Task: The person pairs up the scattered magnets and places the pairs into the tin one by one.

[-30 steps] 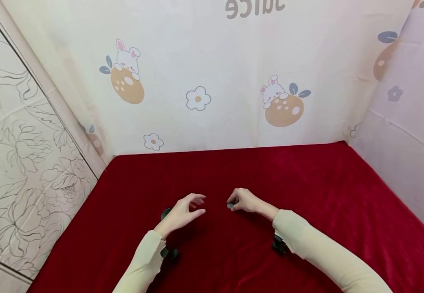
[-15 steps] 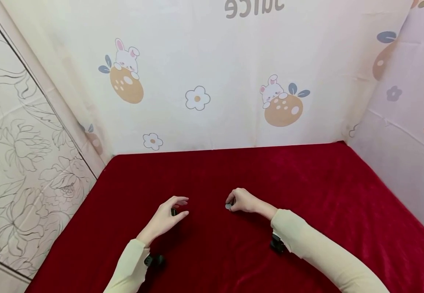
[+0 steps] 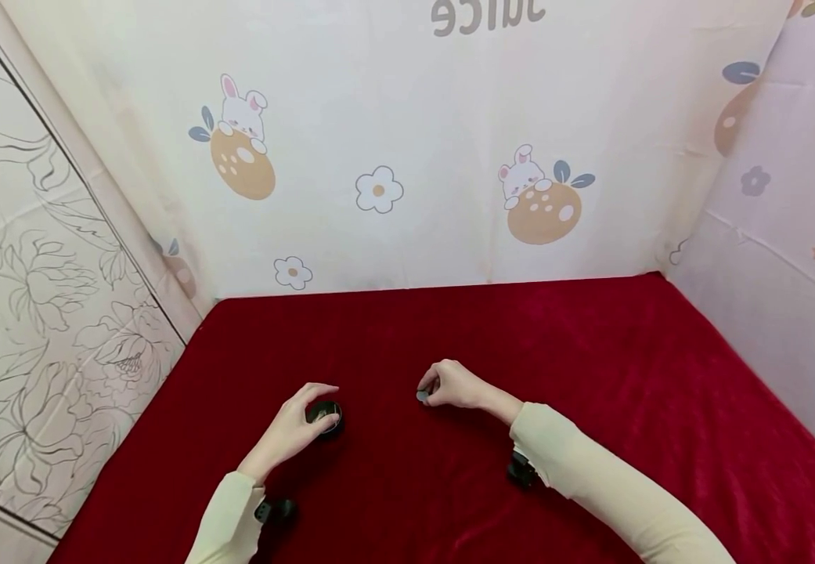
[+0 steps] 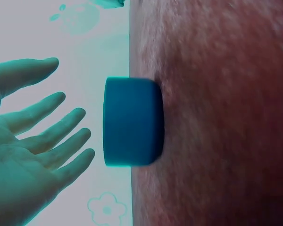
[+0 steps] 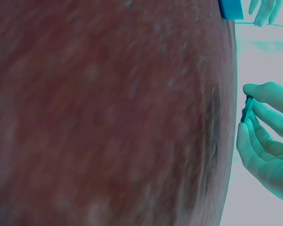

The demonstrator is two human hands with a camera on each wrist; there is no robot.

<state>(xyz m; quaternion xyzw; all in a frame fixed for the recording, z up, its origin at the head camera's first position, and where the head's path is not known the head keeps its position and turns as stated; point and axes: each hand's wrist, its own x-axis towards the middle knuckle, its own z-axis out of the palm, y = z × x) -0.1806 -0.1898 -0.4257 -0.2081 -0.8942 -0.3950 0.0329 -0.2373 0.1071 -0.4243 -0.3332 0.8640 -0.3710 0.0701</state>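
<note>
A round black container [image 3: 321, 409] stands on the red cloth, partly covered by my left hand [image 3: 289, 427] in the head view. Its smooth, straight side [image 4: 132, 122] shows in the left wrist view, tinted blue. My left hand is above it with fingers spread, and that view shows a gap between fingertips and container. To the right, my right hand [image 3: 458, 385] pinches a small grey disc [image 3: 422, 396] between thumb and fingers. Seen edge-on in the right wrist view, the thin disc [image 5: 247, 109] has an uneven edge. The container's top is partly hidden by the left thumb.
Red velvety cloth [image 3: 520, 337] covers the table, lightly creased at the front. A pale printed curtain [image 3: 435, 141] rises along the back edge, with more fabric at both sides. Dark wrist cameras hang under both sleeves [image 3: 569, 439].
My left hand has moved left and towards me, to over the black container, showing more of it. My right hand has shifted slightly left, still pinching the disc.
</note>
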